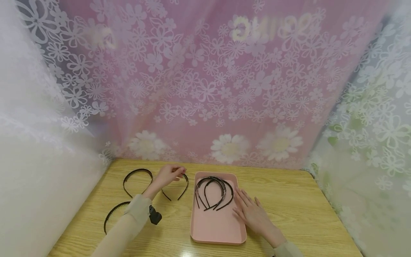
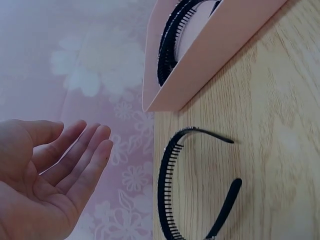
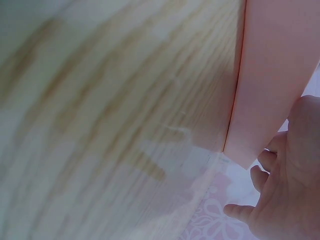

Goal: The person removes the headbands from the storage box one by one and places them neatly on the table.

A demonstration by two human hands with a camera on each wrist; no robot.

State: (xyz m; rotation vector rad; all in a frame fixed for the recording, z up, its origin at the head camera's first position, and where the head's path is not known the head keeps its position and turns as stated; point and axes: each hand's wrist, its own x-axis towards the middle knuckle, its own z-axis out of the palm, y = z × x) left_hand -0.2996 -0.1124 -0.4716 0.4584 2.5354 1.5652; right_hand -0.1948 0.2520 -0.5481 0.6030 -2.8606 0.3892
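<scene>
Partly hidden behind the loosely spread left hand (image 1: 167, 176) lies a headband (image 1: 179, 189), while the right hand (image 1: 252, 212) rests flat against the tray (image 1: 218, 232) on the wooden table (image 1: 305, 207), floral curtains (image 1: 224, 89) behind.

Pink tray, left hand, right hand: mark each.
Pink tray (image 1: 217, 232), head view, bare floor near the front rim.
Left hand (image 1: 167, 176), head view, back of the hand.
Right hand (image 1: 252, 211), head view, back of the hand.

Glossy black plastic headbands (image 1: 174, 185), a smooth matt pink plastic tray (image 1: 218, 228), a wood-grain table (image 1: 289, 200).
</scene>
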